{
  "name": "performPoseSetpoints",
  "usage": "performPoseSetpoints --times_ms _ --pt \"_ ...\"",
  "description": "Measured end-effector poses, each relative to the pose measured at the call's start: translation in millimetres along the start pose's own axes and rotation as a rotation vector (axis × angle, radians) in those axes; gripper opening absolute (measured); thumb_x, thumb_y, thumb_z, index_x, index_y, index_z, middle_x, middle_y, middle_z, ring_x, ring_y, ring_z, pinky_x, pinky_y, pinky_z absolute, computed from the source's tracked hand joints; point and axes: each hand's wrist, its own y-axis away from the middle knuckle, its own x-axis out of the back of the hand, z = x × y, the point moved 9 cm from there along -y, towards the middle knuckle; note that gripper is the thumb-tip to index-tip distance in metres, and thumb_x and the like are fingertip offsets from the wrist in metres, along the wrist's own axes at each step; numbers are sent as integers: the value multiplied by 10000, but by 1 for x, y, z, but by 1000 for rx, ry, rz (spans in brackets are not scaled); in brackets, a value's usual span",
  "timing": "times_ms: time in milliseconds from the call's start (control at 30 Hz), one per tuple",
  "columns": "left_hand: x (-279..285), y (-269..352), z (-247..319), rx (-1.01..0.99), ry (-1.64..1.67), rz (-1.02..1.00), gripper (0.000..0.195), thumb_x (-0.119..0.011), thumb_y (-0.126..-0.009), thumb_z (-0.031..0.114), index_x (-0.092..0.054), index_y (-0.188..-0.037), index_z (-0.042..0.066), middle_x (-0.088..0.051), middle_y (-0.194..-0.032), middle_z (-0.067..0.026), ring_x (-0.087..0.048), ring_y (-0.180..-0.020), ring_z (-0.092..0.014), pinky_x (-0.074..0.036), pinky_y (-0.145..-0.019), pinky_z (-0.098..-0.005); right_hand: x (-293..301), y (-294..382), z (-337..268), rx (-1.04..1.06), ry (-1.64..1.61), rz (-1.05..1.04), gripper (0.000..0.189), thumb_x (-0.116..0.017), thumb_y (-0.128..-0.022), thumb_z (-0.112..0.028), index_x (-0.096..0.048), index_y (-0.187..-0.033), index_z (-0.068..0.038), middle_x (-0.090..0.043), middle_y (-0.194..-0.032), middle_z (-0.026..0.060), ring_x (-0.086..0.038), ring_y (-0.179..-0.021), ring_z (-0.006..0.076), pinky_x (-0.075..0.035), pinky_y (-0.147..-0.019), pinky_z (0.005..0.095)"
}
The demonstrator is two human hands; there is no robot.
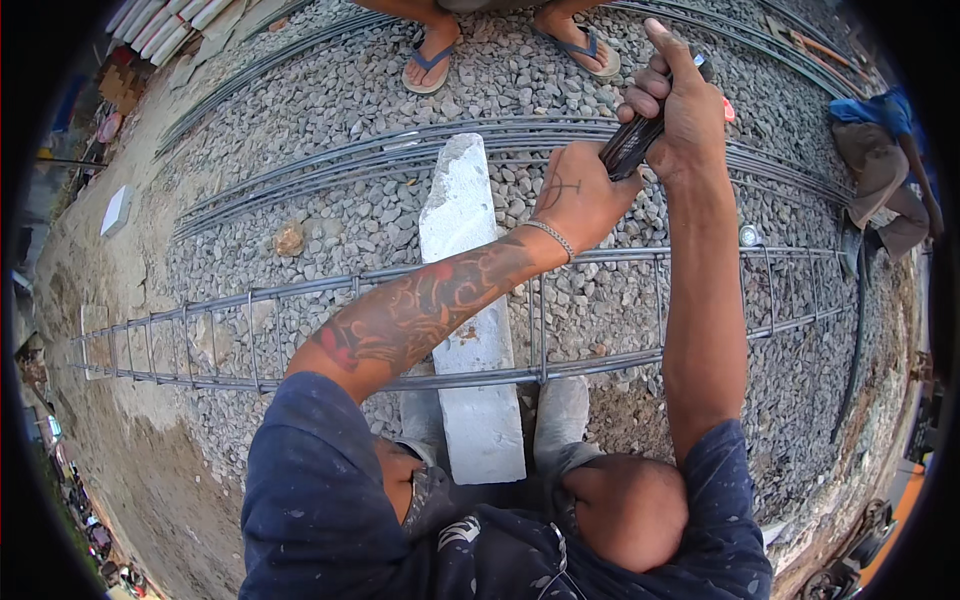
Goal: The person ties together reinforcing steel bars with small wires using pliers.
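A dark bundle of what looks like tie wire [634, 142] slants between my hands. My left hand [581, 191], with a chain bracelet at its wrist, is closed around the lower end. Wrapped about the upper part are the fingers of my right hand [686, 112], its thumb pointing up and away. Below my arms a rebar cage with stirrups [600, 366] lies crosswise in front of my knees. A long white lightweight-concrete block [480, 405] runs away from me beneath the cage, partly covered by my left forearm.
Loose rebar [300, 178] crosses the gravel [352, 217] beyond the cage. A person's feet in flip-flops [427, 64] are at the far side. Another person [877, 157] is at the right. A brown stone [289, 238] and a white block [116, 211] lie to the left.
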Motion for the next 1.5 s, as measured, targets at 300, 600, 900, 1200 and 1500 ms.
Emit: performPoseSetpoints --times_ms 300,600,900,1200,1500 --pt "-14 -15 -8 -67 59 -126 346 -655 -743 271 -548 -641 -41 -555 -562 -154 -577 -503 -230 -430 -517 -362 -14 -13 16 -49 -429 -661 306 -531 -868 -239 -428 -598 -137 -374 -458 -65 -383 -357 58 -386 -378 235" --pt "-24 -12 -19 200 610 -458 328 -669 -721 245 -573 -675 -65 -578 -580 -199 -609 -608 -349 -459 -575 -398 -26 -31 16 73 -255 -516 361 -585 -868 -384 -424 -671 -127 -363 -522 -40 -380 -431 83 -371 -430 234" --pt "36 -20 28 -220 -72 101 286 -559 -811 245 -565 -756 -35 -576 -591 -158 -574 -554 -304 -421 -537 -380 -37 11 -52 598 363 -64 328 -616 -867 -280 -506 -955 17 -557 -731 35 -500 -577 78 -407 -516 217" --pt "-14 11 71 -233 561 -377 314 -483 -897 257 -541 -889 -52 -561 -695 -141 -536 -624 -234 -425 -635 -367 25 74 -119 726 745 405 201 -479 -890 -180 -518 -730 -65 -452 -659 -37 -393 -617 68 -323 -554 254" --pt "-35 31 86 -105 742 -544 313 -460 -938 254 -452 -1136 11 -529 -754 -33 -545 -529 -86 -395 -456 -205 8 125 -128 521 412 -269 390 -500 -912 -273 -447 -1151 31 -610 -841 131 -620 -832 169 -502 -703 265"
